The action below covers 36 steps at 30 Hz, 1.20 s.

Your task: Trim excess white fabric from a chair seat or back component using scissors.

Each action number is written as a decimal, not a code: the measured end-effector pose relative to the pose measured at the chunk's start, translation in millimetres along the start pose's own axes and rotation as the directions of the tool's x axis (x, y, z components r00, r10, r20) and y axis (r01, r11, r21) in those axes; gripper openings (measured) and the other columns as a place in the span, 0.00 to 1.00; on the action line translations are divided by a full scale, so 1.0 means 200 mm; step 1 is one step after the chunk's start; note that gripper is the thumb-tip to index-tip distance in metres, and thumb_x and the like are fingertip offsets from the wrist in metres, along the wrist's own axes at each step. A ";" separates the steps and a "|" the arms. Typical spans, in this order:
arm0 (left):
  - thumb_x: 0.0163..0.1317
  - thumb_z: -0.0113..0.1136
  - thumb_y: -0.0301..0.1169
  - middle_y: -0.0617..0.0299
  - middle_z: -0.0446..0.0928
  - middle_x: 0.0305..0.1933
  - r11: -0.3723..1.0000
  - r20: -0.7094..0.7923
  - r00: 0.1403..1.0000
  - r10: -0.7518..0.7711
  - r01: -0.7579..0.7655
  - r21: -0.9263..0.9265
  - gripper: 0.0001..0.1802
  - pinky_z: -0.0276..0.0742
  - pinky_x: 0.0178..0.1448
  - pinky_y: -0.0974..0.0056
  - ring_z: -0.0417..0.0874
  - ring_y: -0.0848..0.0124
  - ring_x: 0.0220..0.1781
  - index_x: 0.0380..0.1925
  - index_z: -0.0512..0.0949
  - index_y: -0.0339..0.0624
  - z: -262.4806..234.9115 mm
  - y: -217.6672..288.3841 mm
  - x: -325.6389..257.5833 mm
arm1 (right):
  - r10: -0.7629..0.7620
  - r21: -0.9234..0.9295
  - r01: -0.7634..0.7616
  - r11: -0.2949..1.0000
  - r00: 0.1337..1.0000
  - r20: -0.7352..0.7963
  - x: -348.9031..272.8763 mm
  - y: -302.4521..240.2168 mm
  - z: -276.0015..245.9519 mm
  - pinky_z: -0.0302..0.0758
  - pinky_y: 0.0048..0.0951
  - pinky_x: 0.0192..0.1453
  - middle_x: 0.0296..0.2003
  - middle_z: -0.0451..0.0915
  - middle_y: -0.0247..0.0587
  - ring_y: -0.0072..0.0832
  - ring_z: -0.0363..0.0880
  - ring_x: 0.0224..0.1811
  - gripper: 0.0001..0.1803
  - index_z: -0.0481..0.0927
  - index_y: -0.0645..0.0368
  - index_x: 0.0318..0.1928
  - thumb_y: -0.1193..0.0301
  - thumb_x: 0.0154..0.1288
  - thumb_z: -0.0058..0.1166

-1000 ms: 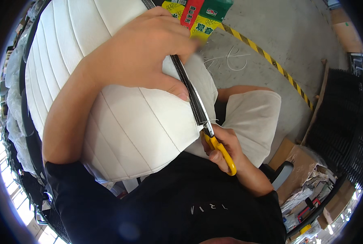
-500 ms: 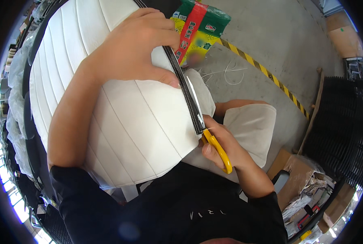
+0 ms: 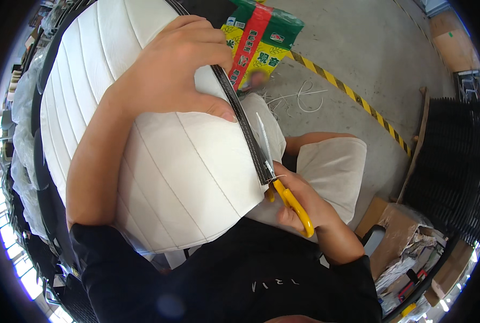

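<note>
Trimming along the black edge strip (image 3: 245, 126) of a white quilted cushion cover (image 3: 159, 161); entry for the head view, the only one.

Item: my left hand (image 3: 172, 70), spread palm-down over the cover, thumb tip touching the black strip, pressing the piece flat against my lap. It grips nothing; it pins.

Item: my right hand (image 3: 304, 207), below and to the right of the left one, clenched around the yellow handles of a pair of scissors (image 3: 280, 180). Blades point up and away from my wrist, lying just beside the strip's outer side, with a thin white thread at the pivot.

Item: white cover, bulging between both hands, resting on my lap.

Item: beyond my left fingers, a green-and-yellow packet (image 3: 253, 40) on the concrete floor (image 3: 358, 48); loose white thread offcuts (image 3: 296, 97) near it.

Judgement: the cut is mid-run along the strip. The next snip calls for keeping the blades close beside the strip without nicking it, and sliding my left hand farther up to hold the fabric taut.
</note>
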State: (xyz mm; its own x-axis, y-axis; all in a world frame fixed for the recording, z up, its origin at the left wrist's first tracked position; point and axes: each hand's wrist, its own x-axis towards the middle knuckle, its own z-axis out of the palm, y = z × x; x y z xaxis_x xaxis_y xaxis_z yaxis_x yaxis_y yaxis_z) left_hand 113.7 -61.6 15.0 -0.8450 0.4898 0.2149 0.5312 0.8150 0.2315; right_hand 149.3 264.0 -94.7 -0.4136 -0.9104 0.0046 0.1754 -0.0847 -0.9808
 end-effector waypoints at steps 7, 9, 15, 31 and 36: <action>0.33 0.87 0.51 0.59 0.77 0.36 0.999 -0.006 1.000 0.000 0.000 0.036 0.32 0.65 0.76 0.41 0.81 0.54 0.47 0.32 0.81 0.43 0.00 0.00 0.00 | 0.026 -0.077 -0.026 0.997 1.000 -0.001 0.04 -0.05 0.01 0.78 0.36 0.52 0.49 0.78 0.54 0.41 0.81 0.46 0.50 0.64 0.69 0.73 0.42 0.67 0.65; 0.32 0.87 0.51 0.59 0.77 0.36 0.999 0.000 1.000 0.000 0.000 0.035 0.32 0.65 0.76 0.41 0.81 0.54 0.47 0.32 0.81 0.43 -0.01 0.01 0.00 | 0.009 -0.054 -0.010 0.998 1.000 -0.020 0.04 -0.04 0.02 0.78 0.34 0.51 0.48 0.78 0.53 0.40 0.81 0.45 0.48 0.65 0.70 0.72 0.44 0.68 0.65; 0.31 0.87 0.51 0.60 0.78 0.37 0.999 0.015 1.000 -0.021 0.020 0.032 0.34 0.65 0.76 0.41 0.81 0.55 0.48 0.32 0.81 0.42 -0.02 0.01 0.01 | -0.027 -0.009 0.026 1.000 0.996 -0.080 0.03 -0.03 0.04 0.75 0.30 0.45 0.40 0.78 0.45 0.31 0.77 0.37 0.41 0.69 0.71 0.70 0.49 0.73 0.62; 0.31 0.88 0.48 0.61 0.78 0.34 0.999 -0.034 0.999 -0.018 0.016 -0.038 0.31 0.66 0.74 0.42 0.81 0.56 0.45 0.31 0.81 0.43 -0.02 0.01 0.00 | -0.064 -0.140 0.060 0.988 0.998 -0.024 0.19 -0.10 -0.03 0.77 0.35 0.52 0.44 0.80 0.50 0.35 0.81 0.43 0.45 0.67 0.69 0.73 0.43 0.72 0.60; 0.34 0.88 0.50 0.62 0.79 0.35 0.997 -0.043 0.999 -0.030 0.027 -0.077 0.32 0.68 0.70 0.48 0.81 0.57 0.44 0.33 0.81 0.43 -0.02 0.02 0.02 | 0.002 -0.124 -0.009 0.992 0.999 -0.052 0.17 -0.08 -0.04 0.77 0.34 0.50 0.41 0.81 0.47 0.33 0.80 0.41 0.43 0.68 0.68 0.72 0.46 0.73 0.60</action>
State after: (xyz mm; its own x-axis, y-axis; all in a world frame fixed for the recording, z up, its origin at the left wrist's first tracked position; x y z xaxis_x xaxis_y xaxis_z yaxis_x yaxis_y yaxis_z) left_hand 112.1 -58.3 20.0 -0.8574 0.4510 0.2479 0.5113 0.8016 0.3099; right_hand 126.0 237.1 -80.0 -0.4593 -0.8882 -0.0078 0.0668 -0.0257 -0.9974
